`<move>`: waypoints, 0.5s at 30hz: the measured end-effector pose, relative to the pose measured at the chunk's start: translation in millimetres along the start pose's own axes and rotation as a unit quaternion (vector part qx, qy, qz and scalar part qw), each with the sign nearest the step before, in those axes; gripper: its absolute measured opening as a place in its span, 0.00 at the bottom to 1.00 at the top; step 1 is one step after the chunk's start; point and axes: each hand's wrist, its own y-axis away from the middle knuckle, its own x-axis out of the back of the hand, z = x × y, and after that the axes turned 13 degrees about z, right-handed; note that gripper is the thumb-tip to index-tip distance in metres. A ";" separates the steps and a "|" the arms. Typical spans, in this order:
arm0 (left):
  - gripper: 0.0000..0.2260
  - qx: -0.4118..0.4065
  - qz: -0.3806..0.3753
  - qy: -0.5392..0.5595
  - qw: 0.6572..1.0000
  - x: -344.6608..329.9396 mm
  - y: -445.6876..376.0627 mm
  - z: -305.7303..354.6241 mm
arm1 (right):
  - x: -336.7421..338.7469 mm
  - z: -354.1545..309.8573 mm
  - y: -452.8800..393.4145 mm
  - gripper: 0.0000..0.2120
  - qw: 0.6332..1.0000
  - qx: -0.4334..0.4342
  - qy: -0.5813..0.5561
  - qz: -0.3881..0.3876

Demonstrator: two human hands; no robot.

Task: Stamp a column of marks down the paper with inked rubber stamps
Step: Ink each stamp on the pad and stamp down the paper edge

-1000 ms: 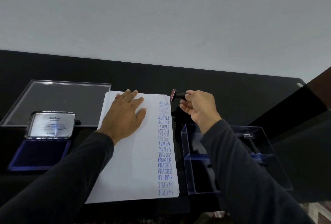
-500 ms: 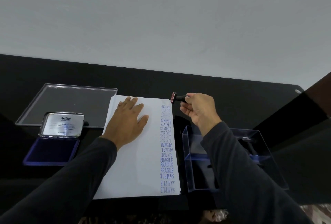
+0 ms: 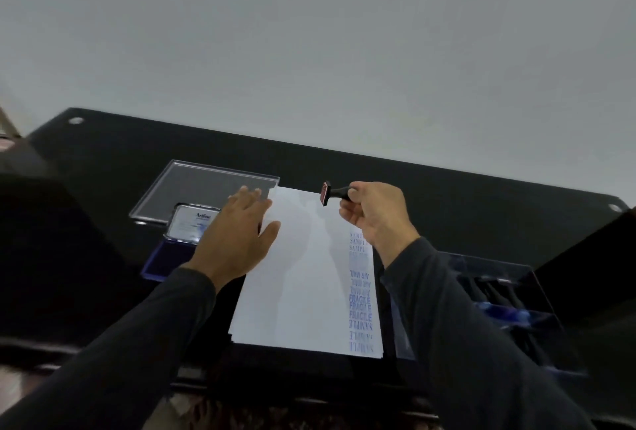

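Note:
A stack of white paper point(image 3: 303, 278) lies on the black table, with a column of blue stamped words point(image 3: 360, 295) down its right side. My left hand point(image 3: 237, 237) lies flat with straight fingers over the paper's upper left corner. My right hand point(image 3: 377, 214) grips the black handle of a rubber stamp point(image 3: 332, 193), held in the air above the paper's top edge, its red face turned left. An open ink pad point(image 3: 172, 250) with a blue cushion and silver lid sits left of the paper, partly behind my left hand.
A clear plastic lid point(image 3: 203, 189) lies at the back left beyond the ink pad. A clear box point(image 3: 509, 295) holding more black-handled stamps stands right of the paper, partly behind my right sleeve. The black table point(image 3: 481, 209) ends at a pale wall.
The view has swung left. My right hand has carried the stamp leftward, from beside the paper's right edge to above its top middle. My left hand has slid towards the paper's left corner.

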 end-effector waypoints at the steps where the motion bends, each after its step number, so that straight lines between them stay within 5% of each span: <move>1: 0.23 0.005 0.005 -0.004 1.000 8.4 4.3 -6.9 | -6.6 1.8 8.2 0.07 1.000 0.001 0.002 -0.008; 15: 0.21 0.085 0.063 -0.048 0.993 93.5 77.5 -91.3 | -89.5 48.1 94.7 0.09 0.991 0.026 0.050 -0.122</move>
